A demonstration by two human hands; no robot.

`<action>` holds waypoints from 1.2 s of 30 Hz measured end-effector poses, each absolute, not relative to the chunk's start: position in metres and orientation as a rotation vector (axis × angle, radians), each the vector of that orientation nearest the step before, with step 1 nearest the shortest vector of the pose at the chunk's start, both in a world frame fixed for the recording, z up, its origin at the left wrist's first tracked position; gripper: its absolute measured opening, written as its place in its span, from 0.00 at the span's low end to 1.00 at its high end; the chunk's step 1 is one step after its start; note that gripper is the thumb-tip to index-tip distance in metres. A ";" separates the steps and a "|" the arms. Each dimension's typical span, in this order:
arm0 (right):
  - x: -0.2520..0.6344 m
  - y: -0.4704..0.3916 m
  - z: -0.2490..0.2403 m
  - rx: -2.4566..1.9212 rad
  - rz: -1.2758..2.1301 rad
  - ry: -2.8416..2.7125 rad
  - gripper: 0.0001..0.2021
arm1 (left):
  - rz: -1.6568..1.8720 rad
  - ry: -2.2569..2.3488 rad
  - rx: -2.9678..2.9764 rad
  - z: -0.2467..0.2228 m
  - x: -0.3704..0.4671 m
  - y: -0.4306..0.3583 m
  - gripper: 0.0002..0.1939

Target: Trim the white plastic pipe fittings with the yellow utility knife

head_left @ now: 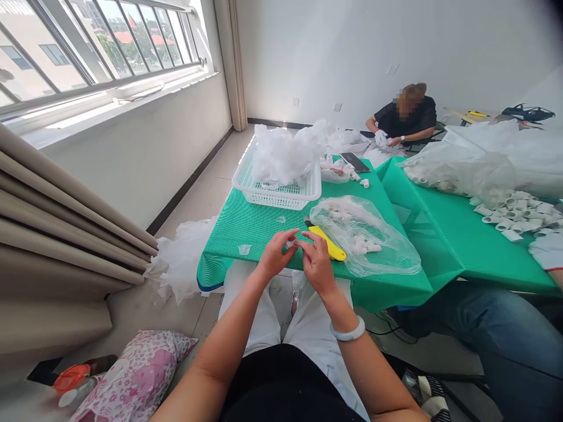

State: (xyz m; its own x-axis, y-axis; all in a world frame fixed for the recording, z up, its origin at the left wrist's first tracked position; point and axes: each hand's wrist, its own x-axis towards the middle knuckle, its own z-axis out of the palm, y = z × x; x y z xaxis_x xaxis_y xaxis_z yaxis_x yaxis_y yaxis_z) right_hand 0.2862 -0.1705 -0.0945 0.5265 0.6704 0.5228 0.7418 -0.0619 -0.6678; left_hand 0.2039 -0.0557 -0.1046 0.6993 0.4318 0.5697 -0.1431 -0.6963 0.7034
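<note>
Over the front of the green-covered table (259, 234), my left hand (276, 255) and my right hand (317, 265) meet fingertip to fingertip. Both pinch a small whitish piece (290, 242), mostly covered by the fingers, so its kind is unclear. Just beyond my right hand lies a yellow utility knife (328, 241), its dark tip pointing away to the left. Beside the knife, a clear plastic bag (391, 252) spreads over the table with small white fittings (363, 244) in it. Thin translucent scraps (244, 249) lie to the left of my left hand.
A white plastic basket (275, 199) heaped with translucent film (285, 155) stands at the back left. White pipe fittings (519, 214) are piled on the right-hand table. A co-worker (407, 117) sits at the back; another person's leg (479, 334) is at right. More film (185, 252) lies on the floor.
</note>
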 end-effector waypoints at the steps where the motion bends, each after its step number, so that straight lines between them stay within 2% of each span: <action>1: 0.286 -0.169 -0.096 -1.834 -0.124 -1.217 0.14 | 0.973 0.216 2.195 -0.105 0.204 -0.056 0.17; 6: 0.281 -0.158 -0.108 -1.944 -0.065 -1.208 0.16 | 0.957 0.167 2.426 -0.108 0.204 -0.059 0.14; 10: 0.279 -0.164 -0.096 -1.839 0.031 -1.130 0.14 | 0.986 0.207 2.304 -0.108 0.205 -0.058 0.12; 16: 0.283 -0.185 -0.075 -1.757 0.158 -0.744 0.14 | 0.892 0.361 1.631 -0.090 0.200 -0.061 0.11; 20: 0.281 -0.186 -0.070 -1.648 0.124 -0.780 0.16 | 0.782 0.429 1.019 -0.073 0.198 -0.077 0.16; 24: 0.271 -0.179 -0.057 -1.529 0.300 -0.875 0.21 | 0.732 0.417 0.788 -0.061 0.199 -0.097 0.17; 28: 0.273 -0.172 -0.050 -1.357 0.491 -0.707 0.26 | 0.619 0.313 0.753 -0.053 0.200 -0.102 0.19; 31: 0.283 -0.167 -0.050 -1.238 0.534 -0.532 0.26 | 0.686 0.336 0.823 -0.049 0.202 -0.098 0.19; 36: 0.292 -0.155 -0.057 -1.113 0.738 -0.475 0.22 | 0.911 0.398 1.615 -0.046 0.212 -0.091 0.07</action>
